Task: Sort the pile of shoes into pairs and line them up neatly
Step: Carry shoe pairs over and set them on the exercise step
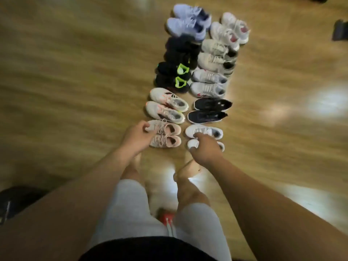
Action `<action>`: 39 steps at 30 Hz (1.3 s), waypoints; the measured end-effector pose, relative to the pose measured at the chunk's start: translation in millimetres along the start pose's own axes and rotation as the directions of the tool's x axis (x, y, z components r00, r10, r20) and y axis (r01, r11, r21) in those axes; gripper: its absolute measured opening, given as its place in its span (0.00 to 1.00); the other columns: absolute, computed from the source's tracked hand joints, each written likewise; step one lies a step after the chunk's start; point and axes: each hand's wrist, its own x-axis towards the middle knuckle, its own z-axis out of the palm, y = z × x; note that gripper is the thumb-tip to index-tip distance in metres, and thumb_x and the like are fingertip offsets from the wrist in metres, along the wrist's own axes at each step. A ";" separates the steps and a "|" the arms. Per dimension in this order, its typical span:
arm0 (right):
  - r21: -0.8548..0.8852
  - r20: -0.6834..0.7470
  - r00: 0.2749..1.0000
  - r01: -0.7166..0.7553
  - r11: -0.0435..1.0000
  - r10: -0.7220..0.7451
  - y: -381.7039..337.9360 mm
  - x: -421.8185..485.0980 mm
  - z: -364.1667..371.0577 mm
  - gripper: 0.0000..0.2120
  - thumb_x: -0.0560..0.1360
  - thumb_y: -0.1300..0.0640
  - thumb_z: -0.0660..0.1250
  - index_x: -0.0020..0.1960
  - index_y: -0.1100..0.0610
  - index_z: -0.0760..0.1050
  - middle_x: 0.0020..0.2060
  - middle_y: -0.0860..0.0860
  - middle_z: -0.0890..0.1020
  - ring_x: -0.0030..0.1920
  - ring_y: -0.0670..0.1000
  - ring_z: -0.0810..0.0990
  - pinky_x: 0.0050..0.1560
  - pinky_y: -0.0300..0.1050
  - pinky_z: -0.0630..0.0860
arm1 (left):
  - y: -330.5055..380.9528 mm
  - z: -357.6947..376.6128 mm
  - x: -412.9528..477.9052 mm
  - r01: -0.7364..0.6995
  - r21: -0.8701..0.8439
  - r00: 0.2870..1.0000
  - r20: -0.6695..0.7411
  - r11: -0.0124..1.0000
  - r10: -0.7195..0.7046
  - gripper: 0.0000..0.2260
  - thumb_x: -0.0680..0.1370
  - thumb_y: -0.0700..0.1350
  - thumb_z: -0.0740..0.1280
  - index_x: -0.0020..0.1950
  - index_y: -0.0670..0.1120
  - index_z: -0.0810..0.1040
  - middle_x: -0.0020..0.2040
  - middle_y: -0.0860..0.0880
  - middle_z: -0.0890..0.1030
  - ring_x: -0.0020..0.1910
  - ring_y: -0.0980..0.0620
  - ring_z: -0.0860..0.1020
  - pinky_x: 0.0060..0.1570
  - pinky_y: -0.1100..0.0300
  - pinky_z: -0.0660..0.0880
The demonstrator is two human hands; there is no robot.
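Note:
Two columns of paired shoes run away from me on the wooden floor (75,72). In the left column, nearest first, lie a pink pair (167,135), a white pair with red and black marks (166,105), a black pair with neon green (173,77), a black pair (180,50) and a lilac pair (188,21). The right column holds a small white pair (204,131), a navy pair (209,110), and several white and grey pairs (214,59). My left hand (136,137) touches the toes of the pink pair. My right hand (204,147) covers the nearest white shoe (193,144).
My bare feet (186,170) and grey trouser legs stand just in front of the nearest pairs. A red object (166,217) lies between my legs. A dark item (17,202) sits at the left edge and another (339,32) at the far right. The frame is motion-blurred.

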 end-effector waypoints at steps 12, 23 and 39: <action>0.258 0.182 0.975 -0.172 0.951 0.127 38.9 213.5 184.8 0.16 0.77 0.54 0.64 0.63 0.56 0.75 0.60 0.58 0.79 0.60 0.60 0.76 0.60 0.48 0.73 | -132.4 161.1 179.9 0.290 -0.110 0.945 0.188 0.951 -0.266 0.07 0.77 0.49 0.67 0.40 0.49 0.74 0.42 0.46 0.77 0.43 0.48 0.76 0.47 0.55 0.71; 0.341 0.372 0.892 -0.389 0.856 0.257 48.4 376.6 316.4 0.33 0.74 0.55 0.68 0.76 0.49 0.60 0.60 0.55 0.77 0.49 0.57 0.82 0.49 0.57 0.83 | -239.7 228.7 297.6 0.400 -0.190 0.896 0.288 0.897 -0.338 0.14 0.79 0.49 0.66 0.61 0.44 0.76 0.58 0.42 0.81 0.56 0.42 0.80 0.57 0.51 0.75; 0.636 0.421 0.811 -0.584 0.504 0.407 -145.2 182.0 186.2 0.18 0.70 0.53 0.72 0.57 0.60 0.78 0.47 0.58 0.85 0.44 0.57 0.85 0.40 0.50 0.81 | -188.2 4.4 160.9 0.286 -0.497 0.958 0.183 0.820 -0.223 0.05 0.77 0.48 0.65 0.51 0.50 0.76 0.50 0.48 0.81 0.52 0.47 0.80 0.51 0.55 0.76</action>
